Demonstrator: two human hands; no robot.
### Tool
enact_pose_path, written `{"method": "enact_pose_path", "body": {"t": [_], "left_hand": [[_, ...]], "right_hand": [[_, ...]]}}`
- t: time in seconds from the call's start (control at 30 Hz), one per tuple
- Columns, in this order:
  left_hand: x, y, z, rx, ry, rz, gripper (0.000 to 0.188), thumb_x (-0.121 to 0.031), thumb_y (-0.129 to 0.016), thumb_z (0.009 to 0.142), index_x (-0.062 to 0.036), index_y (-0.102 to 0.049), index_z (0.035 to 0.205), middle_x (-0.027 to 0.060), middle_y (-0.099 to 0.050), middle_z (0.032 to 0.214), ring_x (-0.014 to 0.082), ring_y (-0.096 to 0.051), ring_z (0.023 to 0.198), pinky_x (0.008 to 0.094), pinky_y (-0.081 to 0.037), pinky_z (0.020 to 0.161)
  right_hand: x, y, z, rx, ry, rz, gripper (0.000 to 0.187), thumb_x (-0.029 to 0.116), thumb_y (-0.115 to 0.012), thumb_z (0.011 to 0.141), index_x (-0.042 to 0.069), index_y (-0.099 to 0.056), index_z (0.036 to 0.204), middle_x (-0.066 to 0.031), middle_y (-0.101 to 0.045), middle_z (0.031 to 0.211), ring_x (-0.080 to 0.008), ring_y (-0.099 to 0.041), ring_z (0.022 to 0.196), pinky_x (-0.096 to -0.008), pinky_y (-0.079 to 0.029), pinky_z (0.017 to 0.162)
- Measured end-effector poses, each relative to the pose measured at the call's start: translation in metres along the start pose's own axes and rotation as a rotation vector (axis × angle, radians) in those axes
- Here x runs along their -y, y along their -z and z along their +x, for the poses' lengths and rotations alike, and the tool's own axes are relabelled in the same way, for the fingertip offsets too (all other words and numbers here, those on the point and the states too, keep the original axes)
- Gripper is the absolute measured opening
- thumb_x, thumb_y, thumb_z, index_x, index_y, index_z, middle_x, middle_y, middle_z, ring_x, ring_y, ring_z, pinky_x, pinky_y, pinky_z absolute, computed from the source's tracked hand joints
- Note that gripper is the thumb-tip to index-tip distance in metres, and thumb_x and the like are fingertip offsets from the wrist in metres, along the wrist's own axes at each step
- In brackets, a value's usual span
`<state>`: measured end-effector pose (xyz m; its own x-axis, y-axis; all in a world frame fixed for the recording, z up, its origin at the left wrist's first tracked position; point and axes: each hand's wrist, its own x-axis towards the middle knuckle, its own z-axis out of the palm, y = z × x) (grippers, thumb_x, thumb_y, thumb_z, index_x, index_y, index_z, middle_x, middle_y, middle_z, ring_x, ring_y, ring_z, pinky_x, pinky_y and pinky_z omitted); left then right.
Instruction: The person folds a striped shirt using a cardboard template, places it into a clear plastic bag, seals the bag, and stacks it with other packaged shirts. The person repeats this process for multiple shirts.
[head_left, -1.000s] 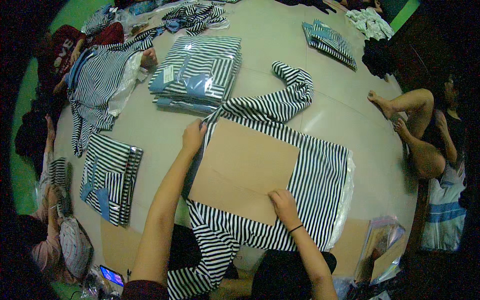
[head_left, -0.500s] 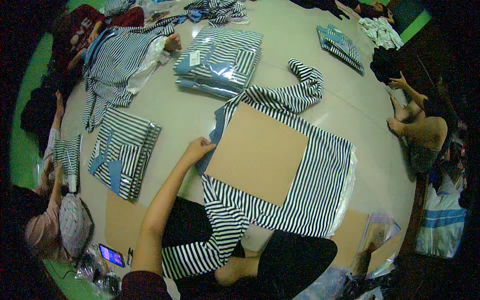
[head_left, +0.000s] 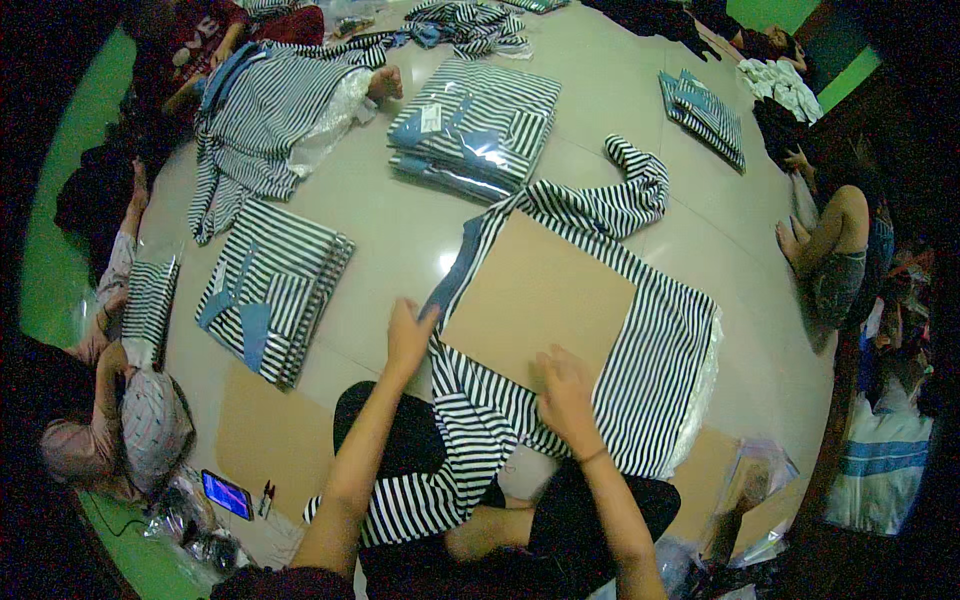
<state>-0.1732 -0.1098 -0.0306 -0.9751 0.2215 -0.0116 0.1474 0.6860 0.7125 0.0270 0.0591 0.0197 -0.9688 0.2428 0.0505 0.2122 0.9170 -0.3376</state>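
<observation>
A black-and-white striped shirt (head_left: pixel 660 370) with a blue collar (head_left: pixel 458 270) lies spread before me, its sleeves out to either side. On top of it rests a flat square of brown cardboard (head_left: pixel 540 300). At the near end of the collar, my left hand (head_left: pixel 408 335) pinches the cloth between thumb and fingers. My right hand (head_left: pixel 567 395) is over the cardboard's near edge, smeared by motion. Whether its fingers grip anything cannot be made out. The near sleeve (head_left: pixel 420 500) trails across my lap.
Folded striped shirts in clear bags are piled ahead (head_left: pixel 480 130) and at left (head_left: pixel 275 290). More cardboard (head_left: pixel 270 430) lies at lower left, by a phone (head_left: pixel 227 495). Clear plastic bags (head_left: pixel 760 490) are at lower right. Other people sit around, one with a striped garment (head_left: pixel 270 120).
My right hand has come into view from below and reached over the cardboard. My left hand stays at the collar. The whole view has shifted, with the scene moving slightly right.
</observation>
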Motion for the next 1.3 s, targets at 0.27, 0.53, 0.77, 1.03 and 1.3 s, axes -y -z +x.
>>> {"method": "enact_pose_path", "body": {"t": [0.27, 0.53, 0.77, 1.03, 1.3], "left_hand": [[0.002, 0.011, -0.020, 0.167, 0.231, -0.232, 0.036, -0.019, -0.068, 0.062, -0.0029, -0.042, 0.083, 0.0079, -0.048, 0.053, 0.0186, -0.051, 0.048, 0.0313, -0.040, 0.046], [0.019, 0.011, -0.023, 0.328, 0.171, -0.040, 0.023, -0.018, -0.056, 0.066, 0.0041, -0.054, 0.074, 0.0130, -0.054, 0.058, 0.0230, -0.053, 0.052, 0.0318, -0.042, 0.051], [0.018, 0.005, -0.028, 0.435, 0.594, -0.704, 0.030, -0.021, -0.049, 0.078, 0.0038, -0.043, 0.095, 0.0079, -0.051, 0.074, 0.0142, -0.048, 0.055, 0.0258, -0.040, 0.045], [0.010, 0.028, -0.031, 0.821, 0.501, -0.463, 0.043, -0.012, -0.067, 0.065, 0.0001, -0.043, 0.100, 0.0055, -0.053, 0.073, 0.0121, -0.050, 0.053, 0.0236, -0.043, 0.043], [0.008, 0.031, -0.044, 0.593, 0.231, 0.090, 0.031, -0.004, -0.061, 0.056, 0.0041, -0.047, 0.083, 0.0177, -0.055, 0.072, 0.0263, -0.056, 0.067, 0.0314, -0.045, 0.060]], "right_hand": [[0.006, -0.046, 0.038, 0.220, -0.019, -0.020, 0.069, 0.033, -0.054, 0.073, 0.009, -0.021, 0.128, -0.0180, -0.021, 0.131, -0.0369, -0.023, 0.118, -0.0553, -0.020, 0.092], [-0.005, -0.035, 0.030, 0.128, 0.262, -0.054, 0.058, 0.014, -0.057, 0.068, 0.010, -0.035, 0.121, -0.0143, -0.035, 0.123, -0.0337, -0.035, 0.111, -0.0456, -0.034, 0.086], [0.009, -0.039, 0.025, 0.130, 0.434, -0.068, 0.044, 0.023, -0.051, 0.074, 0.010, -0.042, 0.115, -0.0129, -0.044, 0.115, -0.0300, -0.043, 0.103, -0.0367, -0.039, 0.080], [0.018, -0.039, 0.092, 0.096, 0.021, -0.015, 0.061, 0.045, -0.051, 0.073, 0.021, -0.030, 0.126, -0.0106, -0.022, 0.132, -0.0355, -0.019, 0.120, -0.0563, -0.017, 0.092], [0.008, -0.052, 0.111, 0.200, -0.107, -0.001, 0.072, 0.053, -0.052, 0.068, 0.028, -0.022, 0.128, -0.0054, -0.013, 0.136, -0.0354, -0.011, 0.123, -0.0653, -0.011, 0.087]]}}
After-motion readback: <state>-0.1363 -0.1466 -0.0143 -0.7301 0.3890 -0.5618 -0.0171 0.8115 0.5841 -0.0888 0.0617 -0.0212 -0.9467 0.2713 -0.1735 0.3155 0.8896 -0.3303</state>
